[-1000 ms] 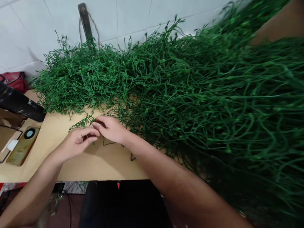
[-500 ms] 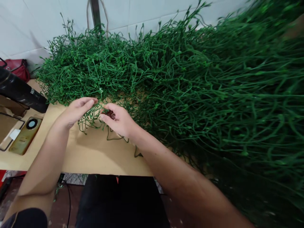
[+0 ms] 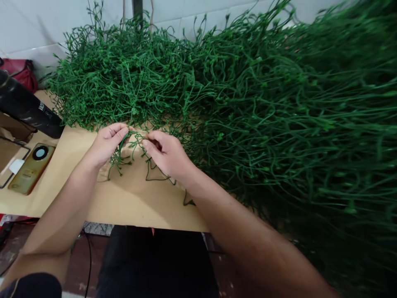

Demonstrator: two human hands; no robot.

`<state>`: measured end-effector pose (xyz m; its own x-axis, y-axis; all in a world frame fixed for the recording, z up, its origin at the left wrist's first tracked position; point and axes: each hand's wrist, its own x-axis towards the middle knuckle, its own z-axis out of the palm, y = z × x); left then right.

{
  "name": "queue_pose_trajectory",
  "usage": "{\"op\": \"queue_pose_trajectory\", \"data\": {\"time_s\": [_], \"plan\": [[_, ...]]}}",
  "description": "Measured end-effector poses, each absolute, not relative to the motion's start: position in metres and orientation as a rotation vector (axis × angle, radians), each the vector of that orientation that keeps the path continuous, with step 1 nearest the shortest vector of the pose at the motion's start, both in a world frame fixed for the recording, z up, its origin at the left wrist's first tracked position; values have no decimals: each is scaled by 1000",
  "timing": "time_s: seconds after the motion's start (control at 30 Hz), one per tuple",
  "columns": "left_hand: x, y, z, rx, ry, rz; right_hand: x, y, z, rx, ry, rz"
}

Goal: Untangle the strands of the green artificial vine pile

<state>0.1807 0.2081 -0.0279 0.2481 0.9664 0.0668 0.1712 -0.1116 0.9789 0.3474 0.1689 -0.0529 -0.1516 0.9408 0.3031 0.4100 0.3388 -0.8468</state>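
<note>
A small bunch of thin green branching stems (image 3: pixel 116 159) with bud-like tips hangs from my left hand (image 3: pixel 108 140), its thumb and fingers closed on it. Close by on the right, my right hand (image 3: pixel 167 151) pinches a thin green stem (image 3: pixel 138 138) near the bunch. Both hands are just above the tan tabletop (image 3: pixel 124 203). Beneath the right hand, a few dark, kinked stems (image 3: pixel 155 179) lie on the table. Behind the hands rises a heap of similar green stems (image 3: pixel 130 78). Whether they are real plants or artificial ones I cannot tell.
More long stems (image 3: pixel 310 136) cover the table's right side. At the left lie a phone in a gold case (image 3: pixel 31 169), a black bottle (image 3: pixel 27 107) and a red bag (image 3: pixel 23 72). A white tiled wall (image 3: pixel 192 12) stands behind the heap.
The view has shifted slightly. My left hand has closed on the bunch of stems, whose tips hang down. My right hand has closed its finger and thumb more tightly.
</note>
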Motion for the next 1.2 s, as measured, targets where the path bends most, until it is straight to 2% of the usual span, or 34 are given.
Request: {"op": "queue_pose_trajectory", "data": {"time_s": [0.17, 0.4, 0.6, 0.83, 0.97, 1.03, 1.2], "plan": [[180, 206, -32, 1559, 1188, 1007, 345, 163, -52, -1219, -1805, 729], [191, 219, -49, 1598, 1277, 993, 344, 154, -47, -1183, -1980, 394], [171, 240, -55, 1245, 1548, 1283, 341, 138, -38, -802, -2054, 249], [176, 216, -40, 1086, 1167, 1031, 372, 165, -47, -1412, -1698, 46], [177, 211, -34, 1111, 1055, 998, 382, 167, -46, -1428, -1584, -147], [176, 210, -32, 1102, 998, 1043, 375, 164, -45, -1356, -1633, -113], [182, 205, -32, 1130, 1007, 1048, 346, 156, -49, -1169, -1806, 355]]}}
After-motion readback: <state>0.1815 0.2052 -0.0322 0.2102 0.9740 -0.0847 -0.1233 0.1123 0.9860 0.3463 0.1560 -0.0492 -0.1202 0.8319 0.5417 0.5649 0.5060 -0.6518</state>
